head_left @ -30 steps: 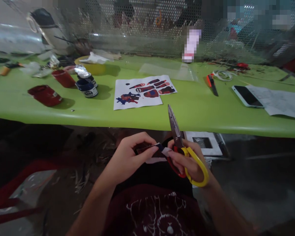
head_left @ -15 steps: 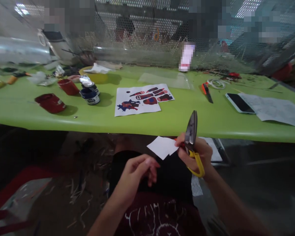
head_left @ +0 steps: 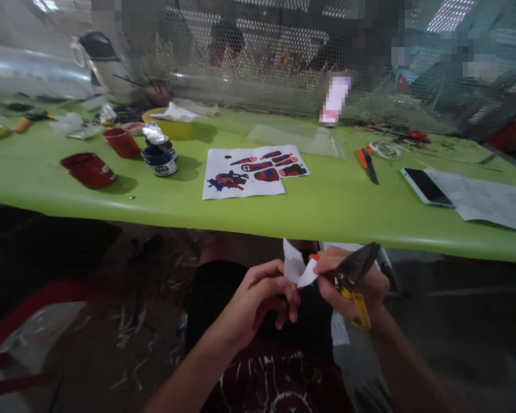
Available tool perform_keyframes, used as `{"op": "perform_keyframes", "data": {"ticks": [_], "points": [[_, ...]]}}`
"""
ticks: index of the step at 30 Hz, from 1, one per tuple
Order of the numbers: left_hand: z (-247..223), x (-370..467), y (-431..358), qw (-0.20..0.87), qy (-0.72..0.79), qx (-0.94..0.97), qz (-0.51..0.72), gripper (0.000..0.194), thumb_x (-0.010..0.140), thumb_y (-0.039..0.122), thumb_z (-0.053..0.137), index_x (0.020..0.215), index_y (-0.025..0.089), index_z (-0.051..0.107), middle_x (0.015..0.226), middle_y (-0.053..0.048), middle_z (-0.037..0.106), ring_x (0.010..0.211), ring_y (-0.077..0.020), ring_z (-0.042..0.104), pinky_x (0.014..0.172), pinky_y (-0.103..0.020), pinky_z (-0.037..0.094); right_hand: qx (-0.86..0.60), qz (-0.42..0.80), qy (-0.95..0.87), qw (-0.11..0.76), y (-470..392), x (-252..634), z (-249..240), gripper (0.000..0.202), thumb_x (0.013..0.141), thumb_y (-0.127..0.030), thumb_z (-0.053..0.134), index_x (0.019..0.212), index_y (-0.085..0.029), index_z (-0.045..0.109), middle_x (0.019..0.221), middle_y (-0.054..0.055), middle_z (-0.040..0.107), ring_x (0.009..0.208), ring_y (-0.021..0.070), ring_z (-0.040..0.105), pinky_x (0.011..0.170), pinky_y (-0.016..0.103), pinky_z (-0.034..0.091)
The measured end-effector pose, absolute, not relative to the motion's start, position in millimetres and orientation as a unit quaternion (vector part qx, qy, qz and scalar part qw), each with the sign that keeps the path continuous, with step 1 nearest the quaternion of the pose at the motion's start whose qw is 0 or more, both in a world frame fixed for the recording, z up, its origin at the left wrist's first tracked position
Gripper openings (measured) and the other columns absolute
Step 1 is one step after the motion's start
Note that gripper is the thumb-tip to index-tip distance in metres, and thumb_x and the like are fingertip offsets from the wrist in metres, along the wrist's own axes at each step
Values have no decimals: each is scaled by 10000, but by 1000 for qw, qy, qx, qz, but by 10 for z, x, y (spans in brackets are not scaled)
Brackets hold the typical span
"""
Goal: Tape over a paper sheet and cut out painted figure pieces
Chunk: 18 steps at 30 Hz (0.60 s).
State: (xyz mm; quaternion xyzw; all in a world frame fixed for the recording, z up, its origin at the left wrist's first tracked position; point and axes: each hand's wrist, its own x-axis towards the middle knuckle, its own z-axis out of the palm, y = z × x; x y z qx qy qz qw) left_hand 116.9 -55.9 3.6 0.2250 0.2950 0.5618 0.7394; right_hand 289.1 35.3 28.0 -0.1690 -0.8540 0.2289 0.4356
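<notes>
A small piece of white paper (head_left: 293, 268) is bent between my two hands, above my lap and just below the table's front edge. My left hand (head_left: 262, 298) pinches its lower left side between thumb and fingers. My right hand (head_left: 356, 284) holds scissors (head_left: 356, 264) with dark blades and yellow handles, the blades pointing up and right. The fingertips of that same hand also grip the paper's right end. Something small and orange-red (head_left: 313, 257) shows by those fingertips; its kind cannot be made out.
On the green table (head_left: 241, 221) lies a printed sheet (head_left: 245, 189) of red and blue shapes. Paint jars (head_left: 160, 160) and red cups (head_left: 88, 170) stand left. A utility knife (head_left: 368, 165), a phone (head_left: 425, 186) and paper (head_left: 494, 198) lie right. Mesh (head_left: 258, 63) rises behind.
My left hand has moved up and right and taken hold of the paper, which is now bent. The scissors in my right hand have tilted over to the right.
</notes>
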Motion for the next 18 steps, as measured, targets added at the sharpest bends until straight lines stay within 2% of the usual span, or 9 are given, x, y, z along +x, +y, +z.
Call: {"op": "perform_keyframes", "data": {"ticks": [3, 7, 10, 15, 18], "points": [[-7, 1203, -523, 758, 311, 206, 536, 408, 833, 501, 699, 772, 99, 664, 640, -44, 640, 477, -105, 602, 353, -151, 364, -138, 235, -859, 433, 379, 2896, 334, 301, 835, -43, 621, 994, -298, 630, 727, -8, 601, 570, 151, 574, 481, 293, 432], [7, 1225, -508, 716, 378, 218, 545, 289, 796, 368, 786, 753, 124, 637, 555, -10, 616, 430, -86, 557, 358, -148, 353, -169, 206, -855, 444, 365, 2895, 374, 291, 829, -32, 621, 948, -298, 631, 727, -16, 624, 580, 149, 612, 507, 294, 473], [48, 1180, -531, 681, 390, 265, 561, 293, 843, 369, 762, 731, 130, 635, 560, -8, 620, 443, -71, 541, 393, -149, 381, -214, 178, -843, 461, 341, 2929, 312, 280, 804, -38, 638, 909, -297, 645, 750, -11, 660, 608, 164, 644, 543, 312, 512], [111, 1116, -591, 664, 398, 316, 549, 274, 874, 352, 749, 734, 133, 662, 586, -6, 630, 480, -67, 546, 445, -160, 431, -235, 185, -821, 486, 329, 2975, 153, 295, 781, -34, 667, 948, -277, 683, 758, -2, 676, 626, 178, 665, 544, 316, 518], [142, 1129, -602, 655, 413, 324, 543, 274, 881, 337, 738, 716, 129, 669, 591, -14, 635, 483, -73, 552, 450, -168, 441, -257, 201, -793, 514, 309, 2955, 133, 287, 764, -36, 703, 914, -281, 717, 768, -13, 696, 656, 174, 671, 623, 328, 544]]}}
